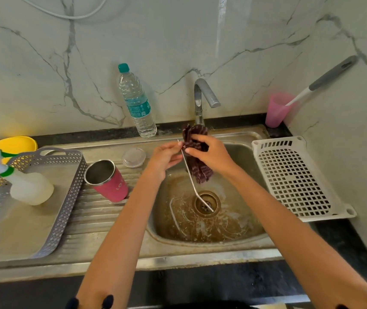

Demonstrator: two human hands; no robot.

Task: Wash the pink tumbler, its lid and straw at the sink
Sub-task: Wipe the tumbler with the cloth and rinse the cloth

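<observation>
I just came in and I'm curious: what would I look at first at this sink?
First, above the brown-stained sink, the left hand pinches a bent metal straw while the right hand grips a dark striped cloth against it. Next, the pink tumbler stands open on the draining board to the left, its clear lid just behind.

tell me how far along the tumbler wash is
Nothing looks finished for certain. In hand: the left hand pinches the metal straw over the sink basin while the right hand holds a dark striped cloth against it. Left: the pink tumbler stands on the drainboard and the clear lid lies beside it, neither visibly soapy.
</observation>
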